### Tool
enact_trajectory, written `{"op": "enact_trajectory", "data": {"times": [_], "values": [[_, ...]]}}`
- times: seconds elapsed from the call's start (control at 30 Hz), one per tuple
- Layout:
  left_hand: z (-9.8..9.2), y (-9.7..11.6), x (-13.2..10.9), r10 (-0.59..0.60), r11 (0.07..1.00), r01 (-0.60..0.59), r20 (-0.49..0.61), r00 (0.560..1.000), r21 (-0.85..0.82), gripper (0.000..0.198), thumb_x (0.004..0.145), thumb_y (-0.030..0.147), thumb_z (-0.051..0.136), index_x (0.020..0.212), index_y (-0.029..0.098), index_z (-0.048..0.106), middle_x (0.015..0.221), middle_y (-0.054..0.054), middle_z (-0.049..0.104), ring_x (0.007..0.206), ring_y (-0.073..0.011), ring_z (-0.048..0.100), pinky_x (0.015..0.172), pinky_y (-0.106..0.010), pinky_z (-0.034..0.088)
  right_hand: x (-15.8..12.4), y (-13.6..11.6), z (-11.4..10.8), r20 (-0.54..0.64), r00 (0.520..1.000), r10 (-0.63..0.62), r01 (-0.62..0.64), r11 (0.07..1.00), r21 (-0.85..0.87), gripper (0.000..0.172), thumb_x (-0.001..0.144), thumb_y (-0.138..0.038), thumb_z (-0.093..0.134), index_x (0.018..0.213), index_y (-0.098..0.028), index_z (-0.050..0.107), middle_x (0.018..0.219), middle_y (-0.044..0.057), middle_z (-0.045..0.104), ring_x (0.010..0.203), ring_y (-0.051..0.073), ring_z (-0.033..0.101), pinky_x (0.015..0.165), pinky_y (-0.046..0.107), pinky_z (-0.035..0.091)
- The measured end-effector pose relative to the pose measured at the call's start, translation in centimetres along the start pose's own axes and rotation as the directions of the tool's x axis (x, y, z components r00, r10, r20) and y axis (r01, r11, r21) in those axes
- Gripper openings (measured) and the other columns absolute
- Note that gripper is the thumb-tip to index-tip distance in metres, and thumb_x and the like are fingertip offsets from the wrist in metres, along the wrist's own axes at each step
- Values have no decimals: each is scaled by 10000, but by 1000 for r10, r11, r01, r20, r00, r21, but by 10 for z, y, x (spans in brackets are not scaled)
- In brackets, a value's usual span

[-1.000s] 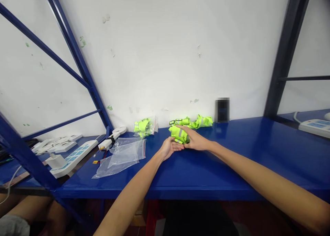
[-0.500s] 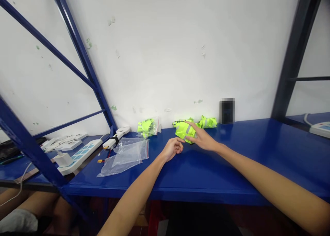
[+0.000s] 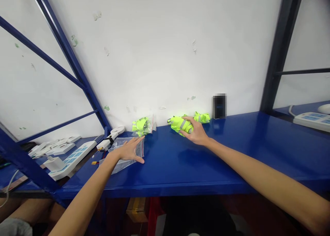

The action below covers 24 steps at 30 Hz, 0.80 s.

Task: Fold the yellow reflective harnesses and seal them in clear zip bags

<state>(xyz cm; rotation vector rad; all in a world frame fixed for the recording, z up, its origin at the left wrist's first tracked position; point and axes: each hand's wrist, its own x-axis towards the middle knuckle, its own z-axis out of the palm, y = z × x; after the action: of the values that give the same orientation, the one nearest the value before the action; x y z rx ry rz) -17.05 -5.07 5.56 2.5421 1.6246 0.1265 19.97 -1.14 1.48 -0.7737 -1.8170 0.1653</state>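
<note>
My right hand [image 3: 197, 132] is wrapped round a rolled neon-yellow reflective vest [image 3: 179, 124] with grey stripes, resting on the blue table. Another bundle of the same yellow material [image 3: 202, 117] lies just behind it, against the wall. My left hand [image 3: 130, 150], fingers spread, is over the clear zip-lock bags [image 3: 121, 165] on the left; whether it touches them I cannot tell. Behind that hand a yellow vest in a clear bag [image 3: 141, 125] lies near the wall.
A small white fan [image 3: 113, 137] and wires lie left of the bags. Beyond the blue frame post stand a power strip [image 3: 74, 160] and white boxes [image 3: 62, 148]. A dark, pixelated object [image 3: 219, 106] leans on the wall. Another power strip [image 3: 313, 121] is at the right. Someone's legs [image 3: 31, 208] show lower left.
My left hand has moved left from beside the vest to over the clear bags, its fingers opening. My right hand stays at the vest. The view has shifted slightly right.
</note>
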Motion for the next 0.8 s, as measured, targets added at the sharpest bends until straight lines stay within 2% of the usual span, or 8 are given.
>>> {"op": "enact_trajectory", "data": {"times": [0.1,0.23,0.3,0.4,0.53,0.63,0.7,0.8], "values": [[6,3,5,11,997,-15,-44,999,-78,1078,557,680,750,1470,261,362,1488,-149,419,1345,-374,422,1065,-473,366,-4,-10,5,25,999,23,-24,1000,21,596,756,-353,703,1306,-231,510,1255,100,618,1142,316,584,985,460,438],[3,33,11,133,983,-159,-238,962,-94,1026,598,643,755,1471,279,356,1493,-104,425,1353,-337,420,1102,-461,349,-3,-27,12,160,984,83,-111,978,178,594,745,-384,725,1297,-247,554,1329,81,576,1228,306,524,1042,458,388],[2,49,17,211,965,-251,-360,909,-69,1012,609,628,760,1467,274,358,1486,-97,436,1355,-323,419,1124,-458,331,0,-31,14,198,972,130,-180,948,262,605,725,-397,742,1290,-257,573,1360,75,556,1279,308,479,1070,467,354],[6,68,32,287,936,-352,-547,787,-16,979,610,601,777,1438,236,402,1432,-108,500,1323,-308,462,1131,-441,336,4,-32,15,189,949,252,-306,877,371,644,660,-386,784,1258,-248,590,1369,75,544,1306,319,446,1079,475,344],[18,87,58,306,924,-380,-662,684,34,924,652,553,765,1430,210,406,1423,-126,502,1323,-309,460,1138,-442,333,7,-33,13,204,854,479,-495,625,604,681,550,-331,832,1176,-204,596,1186,91,644,1113,311,595,941,458,485],[29,100,74,272,923,-385,-708,652,-1,1011,653,552,763,1480,196,303,1474,-144,431,1362,-314,406,1150,-453,308,10,-39,7,321,832,452,-505,379,775,502,584,-303,802,1043,-191,634,1029,84,704,972,282,659,864,422,538],[35,107,81,241,921,-389,-727,643,-38,1079,644,561,769,1504,187,233,1500,-157,389,1382,-316,375,1155,-453,290,12,-41,4,379,824,421,-523,310,794,383,612,-281,767,965,-191,647,996,81,715,945,270,666,842,396,548],[41,112,85,239,925,-377,-708,665,-42,1086,654,580,756,1509,184,216,1502,-163,382,1388,-319,363,1155,-448,277,12,-39,4,389,804,450,-545,295,785,354,622,-244,729,961,-200,637,971,60,718,908,242,668,805,354,552]]}}
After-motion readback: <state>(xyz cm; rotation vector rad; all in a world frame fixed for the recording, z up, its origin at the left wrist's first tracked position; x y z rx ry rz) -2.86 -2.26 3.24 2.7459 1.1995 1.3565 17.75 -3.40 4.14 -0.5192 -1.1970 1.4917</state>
